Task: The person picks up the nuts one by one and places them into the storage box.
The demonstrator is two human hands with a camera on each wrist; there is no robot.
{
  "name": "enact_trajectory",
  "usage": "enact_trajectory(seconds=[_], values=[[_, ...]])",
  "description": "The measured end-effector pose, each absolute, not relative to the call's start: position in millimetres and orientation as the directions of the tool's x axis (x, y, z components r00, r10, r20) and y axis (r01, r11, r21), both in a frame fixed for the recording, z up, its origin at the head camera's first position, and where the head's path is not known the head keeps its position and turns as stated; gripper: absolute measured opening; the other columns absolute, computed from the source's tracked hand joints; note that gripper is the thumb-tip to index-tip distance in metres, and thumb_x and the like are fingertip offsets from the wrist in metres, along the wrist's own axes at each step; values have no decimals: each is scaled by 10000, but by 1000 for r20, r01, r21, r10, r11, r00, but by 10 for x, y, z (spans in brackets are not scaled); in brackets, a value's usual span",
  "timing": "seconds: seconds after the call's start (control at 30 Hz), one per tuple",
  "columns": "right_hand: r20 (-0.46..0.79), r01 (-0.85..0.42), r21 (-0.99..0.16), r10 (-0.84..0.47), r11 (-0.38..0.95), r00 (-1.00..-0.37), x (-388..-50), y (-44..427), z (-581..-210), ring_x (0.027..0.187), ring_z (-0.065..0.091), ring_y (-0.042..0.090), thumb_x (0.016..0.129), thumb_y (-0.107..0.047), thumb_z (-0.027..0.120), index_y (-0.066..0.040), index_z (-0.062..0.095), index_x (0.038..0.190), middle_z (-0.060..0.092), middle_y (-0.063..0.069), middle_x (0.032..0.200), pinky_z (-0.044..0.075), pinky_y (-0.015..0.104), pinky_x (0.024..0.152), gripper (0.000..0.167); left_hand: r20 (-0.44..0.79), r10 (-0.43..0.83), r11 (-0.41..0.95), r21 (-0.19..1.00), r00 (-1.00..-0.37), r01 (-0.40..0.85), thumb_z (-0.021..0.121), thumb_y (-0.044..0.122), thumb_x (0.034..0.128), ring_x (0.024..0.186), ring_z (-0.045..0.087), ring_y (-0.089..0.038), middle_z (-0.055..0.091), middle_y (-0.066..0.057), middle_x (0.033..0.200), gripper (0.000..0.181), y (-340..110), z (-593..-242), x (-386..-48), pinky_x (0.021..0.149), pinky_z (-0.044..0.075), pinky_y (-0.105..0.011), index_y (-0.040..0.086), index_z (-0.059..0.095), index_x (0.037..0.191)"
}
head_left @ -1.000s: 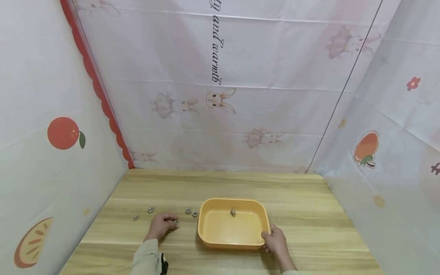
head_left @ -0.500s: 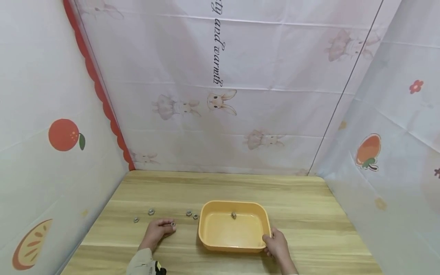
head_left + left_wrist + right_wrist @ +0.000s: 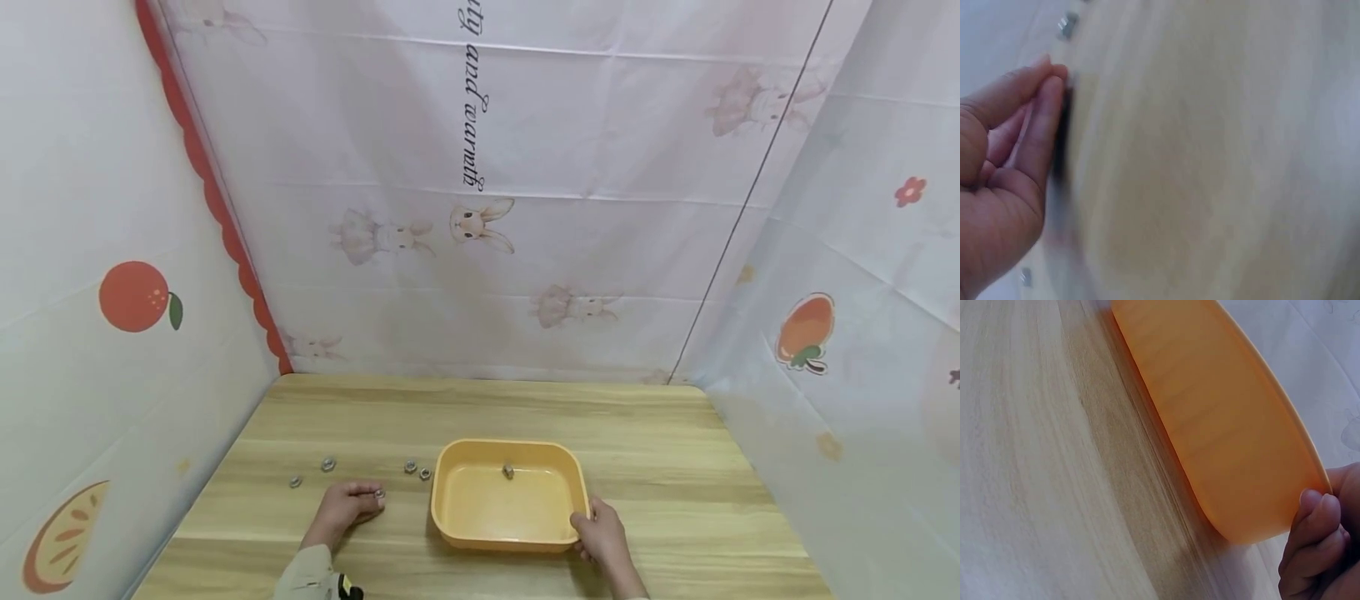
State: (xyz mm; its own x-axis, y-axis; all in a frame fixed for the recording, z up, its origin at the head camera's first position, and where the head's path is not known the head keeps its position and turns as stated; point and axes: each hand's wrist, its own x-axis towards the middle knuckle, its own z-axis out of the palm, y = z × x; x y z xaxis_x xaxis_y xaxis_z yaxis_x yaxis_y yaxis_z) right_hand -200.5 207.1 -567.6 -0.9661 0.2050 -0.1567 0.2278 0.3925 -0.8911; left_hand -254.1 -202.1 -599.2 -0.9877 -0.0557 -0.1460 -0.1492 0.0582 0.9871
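Observation:
My left hand (image 3: 341,510) pinches a small metal nut (image 3: 379,493) between thumb and fingertips, just over the tabletop or touching it; I cannot tell which. In the left wrist view, the fingertips (image 3: 1052,81) are pressed together and mostly hide that nut. My right hand (image 3: 602,533) grips the right end of a yellow plastic bin (image 3: 510,546), its thumb over the rim. In the right wrist view, curled fingers (image 3: 1319,515) hold the bin's corner from outside. One nut (image 3: 508,472) lies inside the bin near its back wall.
Two loose nuts, one larger (image 3: 410,467) and one smaller (image 3: 425,474), lie just left of the bin. Another pair, a larger nut (image 3: 328,464) and a smaller nut (image 3: 296,482), sits farther left. Printed curtains (image 3: 390,333) enclose the wooden table (image 3: 637,425) at back and sides.
My left hand has drawn slightly left and toward me, with the nut in its pinch. The right hand and the bin stay in place; the head view has shifted a little.

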Motion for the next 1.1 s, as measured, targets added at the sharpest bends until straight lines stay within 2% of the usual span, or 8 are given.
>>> enact_trajectory(seconds=[0.13, 0.3, 0.47, 0.67, 0.93, 1.1], values=[[-165, 233, -892, 199, 388, -966, -1992, 2053, -5641, 359, 443, 113, 792, -42, 519, -44, 444, 717, 506, 57, 491, 352, 199, 338, 106, -123, -12, 135, 983, -992, -124, 698, -87, 711, 792, 636, -209, 660, -168, 899, 318, -1961, -5891, -2528, 703, 543, -309, -162, 616, 1008], [-175, 236, -897, 191, 374, -966, -2003, 2051, -5624, 360, 445, 109, 799, -46, 514, -31, 488, 753, 514, 59, 497, 354, 196, 339, 55, -129, -19, 203, 970, -991, -130, 708, -33, 710, 757, 633, -229, 660, -135, 858, 261, -1831, -5744, -2560, 689, 536, -321, -103, 645, 954], [-175, 238, -900, 198, 365, -965, -2007, 2046, -5621, 365, 455, 119, 793, -45, 515, -22, 503, 770, 509, 59, 498, 364, 203, 341, 35, -149, -40, 186, 970, -988, -154, 726, -45, 689, 719, 637, -216, 666, -116, 820, 299, -1674, -5604, -2550, 680, 543, -344, -110, 642, 968], [-182, 246, -899, 202, 363, -962, -1986, 2047, -5616, 363, 454, 120, 803, -42, 515, -9, 515, 792, 503, 58, 492, 359, 205, 339, 35, -174, 58, 81, 982, -983, -169, 689, -65, 747, 731, 654, -224, 658, -145, 846, 343, -1494, -5506, -2542, 725, 542, -409, -170, 575, 1053], [-160, 227, -897, 200, 380, -967, -1989, 2054, -5622, 355, 456, 119, 803, -37, 514, -21, 481, 745, 504, 55, 483, 365, 211, 339, 69, -193, 103, 57, 981, -976, -187, 713, -49, 748, 753, 652, -208, 659, -119, 875, 298, -1321, -5434, -2567, 711, 548, -360, -129, 621, 1020], [-158, 225, -894, 197, 388, -968, -1985, 2054, -5630, 353, 454, 116, 799, -39, 510, -19, 486, 748, 506, 53, 483, 365, 208, 339, 59, -198, 131, 49, 980, -972, -193, 703, -81, 746, 742, 649, -201, 664, -167, 896, 271, -1240, -5375, -2600, 679, 551, -326, -145, 620, 996]])
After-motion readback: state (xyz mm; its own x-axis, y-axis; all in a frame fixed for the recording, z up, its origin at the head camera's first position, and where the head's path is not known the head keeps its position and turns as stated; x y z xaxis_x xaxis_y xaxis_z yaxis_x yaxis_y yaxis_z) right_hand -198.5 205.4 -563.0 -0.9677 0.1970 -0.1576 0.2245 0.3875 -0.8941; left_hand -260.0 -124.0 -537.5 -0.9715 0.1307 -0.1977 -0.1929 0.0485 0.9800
